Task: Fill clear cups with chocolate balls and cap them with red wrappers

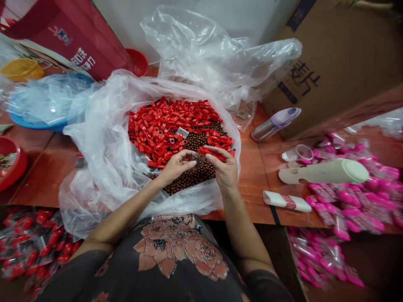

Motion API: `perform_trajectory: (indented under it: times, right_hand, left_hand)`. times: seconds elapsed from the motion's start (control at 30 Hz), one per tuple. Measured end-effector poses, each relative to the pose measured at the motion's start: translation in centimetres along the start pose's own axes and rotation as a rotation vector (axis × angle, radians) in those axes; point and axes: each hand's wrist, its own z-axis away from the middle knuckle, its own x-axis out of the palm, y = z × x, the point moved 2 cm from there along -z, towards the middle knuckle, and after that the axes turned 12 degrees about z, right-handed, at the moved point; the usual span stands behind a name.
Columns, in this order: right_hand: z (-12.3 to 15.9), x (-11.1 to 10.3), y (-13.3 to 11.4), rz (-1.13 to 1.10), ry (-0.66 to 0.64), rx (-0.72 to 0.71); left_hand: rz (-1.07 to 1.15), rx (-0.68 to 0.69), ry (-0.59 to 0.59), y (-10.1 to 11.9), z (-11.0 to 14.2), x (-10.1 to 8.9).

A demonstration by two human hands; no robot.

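Note:
A big clear plastic bag [103,138] lies open on the wooden table [252,184], filled with small red plastic pieces [166,121] and dark brown beads [195,172]. My left hand [178,164] and my right hand [223,165] meet over the beads at the near side of the pile. The left hand's fingers are pinched together on something small that I cannot make out. The right hand is closed on a few red pieces [211,152]. A small clear packet [181,133] lies on the pile just beyond the hands.
A purple-lidded bottle [277,123] and a cream tube [324,172] lie to the right, beside heaps of pink packets [352,201]. Packed red items [31,243] sit lower left. A blue basin [40,105], red bowls, a cardboard box [340,63] and a red bag [75,37] surround the table.

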Motion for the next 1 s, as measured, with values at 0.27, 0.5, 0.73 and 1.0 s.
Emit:
perform_trajectory:
  times: [0.27, 0.5, 0.73, 1.0]
  right_hand:
    - [1.0, -0.2, -1.1, 0.209, -0.089, -0.267]
    - [1.8, -0.5, -1.1, 0.271, -0.094, -0.316]
    - [2.2, -0.5, -1.1, 0.269, -0.074, -0.33]
    - [1.9, -0.8, -1.5, 0.309, -0.115, -0.391]
  left_hand:
    - [0.008, 0.027, 0.019, 0.5, 1.2, 0.5]
    - [-0.228, 0.134, 0.012, 0.9, 2.1, 1.2]
    - [-0.657, 0.362, 0.004, 2.6, 2.6, 1.5]
    - [-0.723, 0.436, 0.006, 2.4, 3.0, 1.3]
